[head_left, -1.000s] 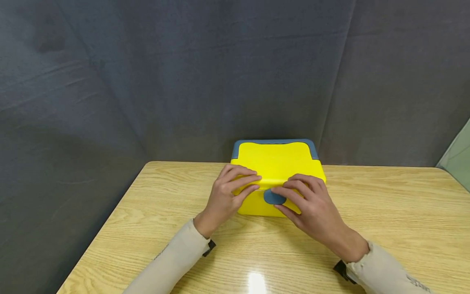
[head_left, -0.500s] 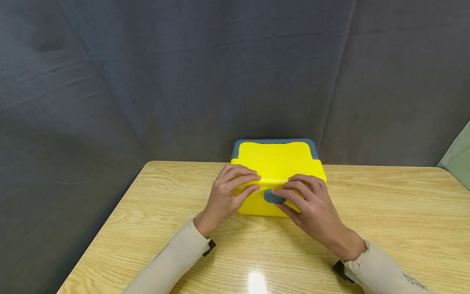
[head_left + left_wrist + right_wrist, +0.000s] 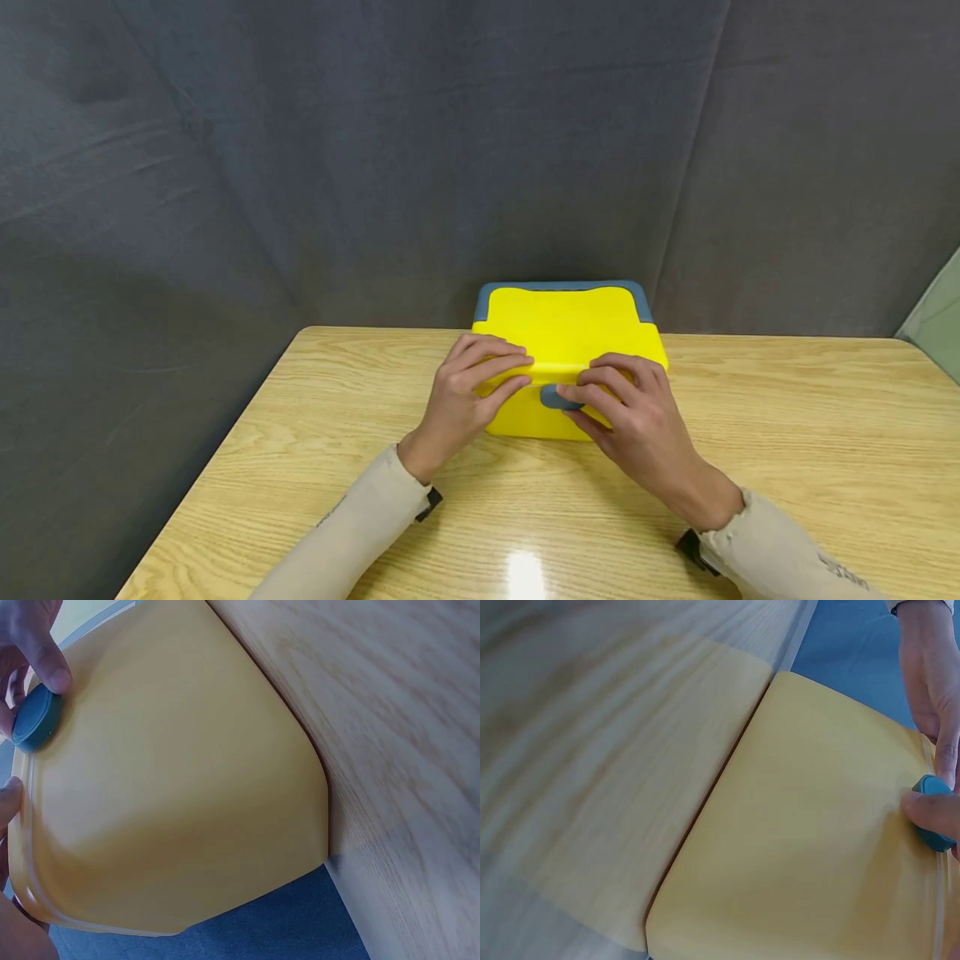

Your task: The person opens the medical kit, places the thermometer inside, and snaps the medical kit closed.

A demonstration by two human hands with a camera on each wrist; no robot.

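A yellow lunch box (image 3: 562,325) with a blue carry handle (image 3: 642,305) stands at the table's far edge, its lid down. On its front is a blue oval latch (image 3: 553,397), tilted outward. My right hand (image 3: 645,425) pinches this latch, thumb below and index finger above; the left wrist view shows the latch (image 3: 34,718) between the fingertips. My left hand (image 3: 468,392) grips the lid's front edge left of the latch, fingers on top and thumb near the seam. The wrist views show the smooth box front (image 3: 172,750); whatever is inside is hidden.
The wood-grain table (image 3: 810,433) extends to both sides and in front of the box. Close behind the box hangs a dark grey curtain (image 3: 450,150). A pale green surface (image 3: 937,325) shows at the far right.
The latch's lower edge has swung slightly up and outward, so less of its face shows. My right thumb has risen a little with it. The left hand has stayed in place.
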